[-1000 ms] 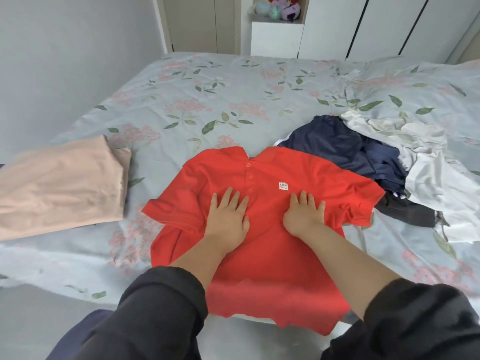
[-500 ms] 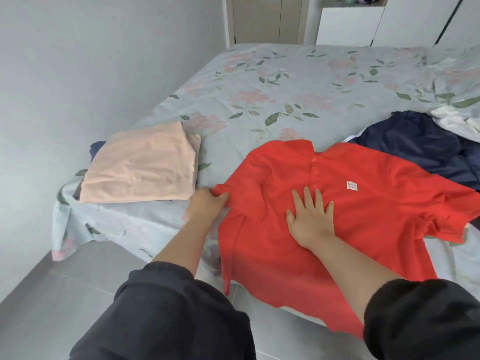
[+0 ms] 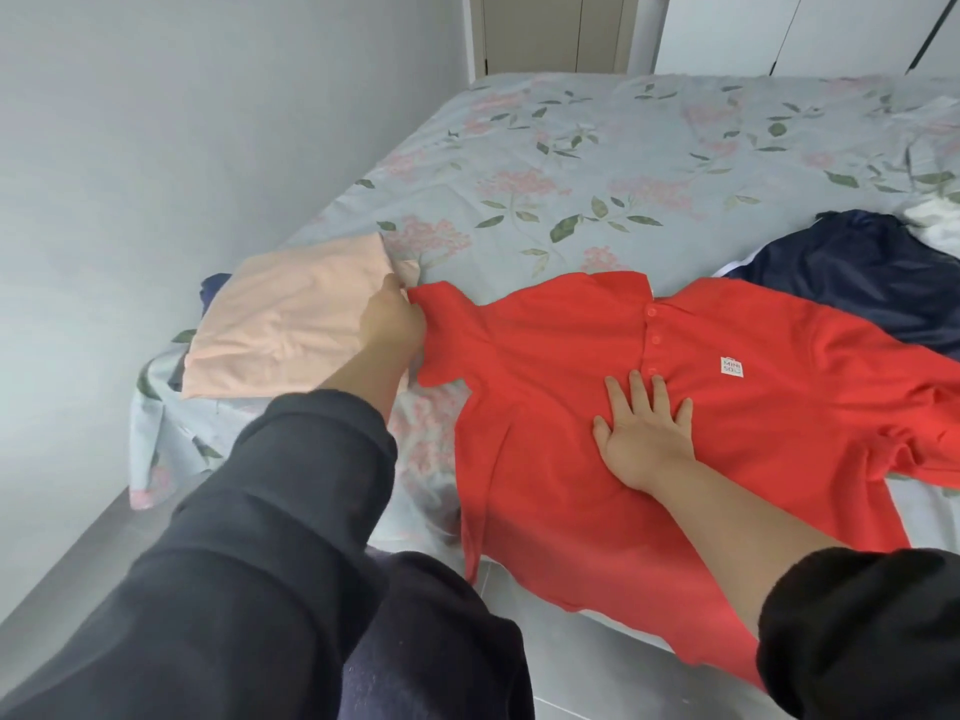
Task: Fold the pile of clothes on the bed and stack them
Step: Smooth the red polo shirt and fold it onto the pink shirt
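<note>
A red polo shirt [image 3: 779, 407] lies face up on the bed, its hem hanging over the near edge. My left hand [image 3: 390, 319] grips the end of its left sleeve, stretched out toward a folded peach garment [image 3: 291, 319] at the bed's left corner. My right hand [image 3: 644, 433] lies flat with fingers spread on the shirt's chest, just below the button placket. A dark navy garment [image 3: 852, 272] sits behind the shirt at the right, with a bit of white cloth [image 3: 935, 226] past it.
The floral bedsheet [image 3: 597, 163] stretches to the far wall and cupboards. A grey wall runs along the left of the bed. A dark blue item [image 3: 210, 288] peeks from under the peach garment. Grey floor shows below the bed edge.
My left hand left the shirt's chest, took hold of the left sleeve and pulled it out leftward to the peach garment. My right hand stayed pressed on the chest. The view swung left.
</note>
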`<state>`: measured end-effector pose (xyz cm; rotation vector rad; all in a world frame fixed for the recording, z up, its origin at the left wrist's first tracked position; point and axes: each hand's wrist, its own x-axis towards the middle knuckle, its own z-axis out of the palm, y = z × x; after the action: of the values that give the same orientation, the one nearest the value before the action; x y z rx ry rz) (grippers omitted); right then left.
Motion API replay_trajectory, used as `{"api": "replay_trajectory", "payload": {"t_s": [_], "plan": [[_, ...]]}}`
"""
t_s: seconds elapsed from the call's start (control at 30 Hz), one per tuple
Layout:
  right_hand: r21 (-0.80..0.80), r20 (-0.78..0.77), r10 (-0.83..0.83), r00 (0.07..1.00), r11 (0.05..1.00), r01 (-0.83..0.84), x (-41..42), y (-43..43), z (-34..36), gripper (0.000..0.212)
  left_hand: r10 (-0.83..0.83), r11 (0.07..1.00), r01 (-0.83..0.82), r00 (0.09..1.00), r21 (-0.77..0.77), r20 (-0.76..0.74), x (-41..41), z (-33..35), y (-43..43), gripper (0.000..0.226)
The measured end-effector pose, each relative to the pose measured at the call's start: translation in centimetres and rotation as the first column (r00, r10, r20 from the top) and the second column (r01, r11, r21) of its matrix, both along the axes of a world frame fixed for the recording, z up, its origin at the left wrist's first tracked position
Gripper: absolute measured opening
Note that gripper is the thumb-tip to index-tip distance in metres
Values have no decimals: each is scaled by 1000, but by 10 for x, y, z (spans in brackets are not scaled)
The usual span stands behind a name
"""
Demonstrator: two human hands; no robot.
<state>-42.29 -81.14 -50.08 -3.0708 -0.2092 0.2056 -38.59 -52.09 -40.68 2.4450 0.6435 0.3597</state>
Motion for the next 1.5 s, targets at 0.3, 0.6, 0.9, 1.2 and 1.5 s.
{"api": "replay_trajectory", "payload": {"t_s": [0.3, 0.6, 0.9, 1.2, 1.5], "plan": [[2, -23, 8, 1000, 1000, -8, 0, 0, 3, 61, -255, 936, 332, 866, 114, -429, -76, -42, -49, 48], [3, -49, 11, 999, 1000, -11, 0, 0, 6, 61, -140, 803, -34, 959, -595, -245, -118, -39, -24, 18], [-31, -39, 8, 999, 999, -9, 0, 1, 5, 62, -52, 929, -8, 987, -369, -152, -93, -39, -23, 42], [-29, -19, 19, 1000, 999, -20, 1, 1, 7, 62, 333, 551, -127, 940, -825, 78, -56, -50, -51, 19], [262, 125, 10, 992, 964, -43, -1, -12, 3, 58, 65, 888, 117, 926, -445, 373, -46, -44, -78, 29]]}}
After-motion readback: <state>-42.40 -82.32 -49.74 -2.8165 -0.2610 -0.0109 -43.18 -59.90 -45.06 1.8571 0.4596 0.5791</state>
